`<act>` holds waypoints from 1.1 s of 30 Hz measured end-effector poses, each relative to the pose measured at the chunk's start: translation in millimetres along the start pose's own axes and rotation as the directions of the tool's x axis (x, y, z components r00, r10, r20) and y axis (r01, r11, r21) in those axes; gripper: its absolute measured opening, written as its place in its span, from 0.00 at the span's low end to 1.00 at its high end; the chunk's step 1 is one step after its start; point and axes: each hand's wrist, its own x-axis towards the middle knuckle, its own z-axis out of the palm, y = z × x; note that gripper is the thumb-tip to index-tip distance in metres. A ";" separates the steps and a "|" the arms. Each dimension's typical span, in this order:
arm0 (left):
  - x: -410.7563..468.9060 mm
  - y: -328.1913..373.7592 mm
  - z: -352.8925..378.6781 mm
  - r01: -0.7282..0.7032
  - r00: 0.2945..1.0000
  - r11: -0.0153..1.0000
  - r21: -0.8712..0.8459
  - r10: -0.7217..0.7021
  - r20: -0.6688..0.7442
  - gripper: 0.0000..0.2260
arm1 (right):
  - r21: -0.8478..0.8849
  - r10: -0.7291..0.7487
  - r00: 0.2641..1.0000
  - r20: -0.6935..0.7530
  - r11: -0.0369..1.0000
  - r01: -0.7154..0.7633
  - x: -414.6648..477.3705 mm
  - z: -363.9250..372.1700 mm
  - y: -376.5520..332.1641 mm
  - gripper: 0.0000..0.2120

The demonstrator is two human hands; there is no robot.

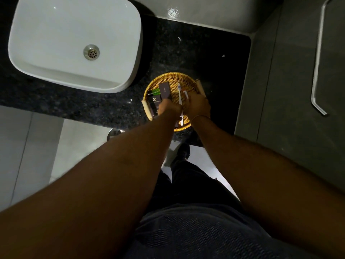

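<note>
The brown box (164, 89) lay in the round wicker basket (173, 74). The left hand (170, 109) had its fingers curled on the box's near end, gripping it. Just beside it a white toothbrush (179, 94) lay lengthwise in the basket, between the two hands. The right hand (198, 105) pinched a small white thing (185, 94) over the basket's right side. Black packets (154, 99) sat left of the box. The basket stood on the dark speckled table (214, 62), near the white sink (46, 34).

Dim overhead light, glare spot on grey ledge (173, 12), wide-angle bending at edges, soft blur throughout
</note>
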 end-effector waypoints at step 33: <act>-48.4 -7.3 -121.7 -0.324 0.667 0.659 0.678 0.668 -0.330 0.29 | -0.226 -0.487 0.856 -0.174 0.866 0.446 -24.5 -60.6 -59.9 0.36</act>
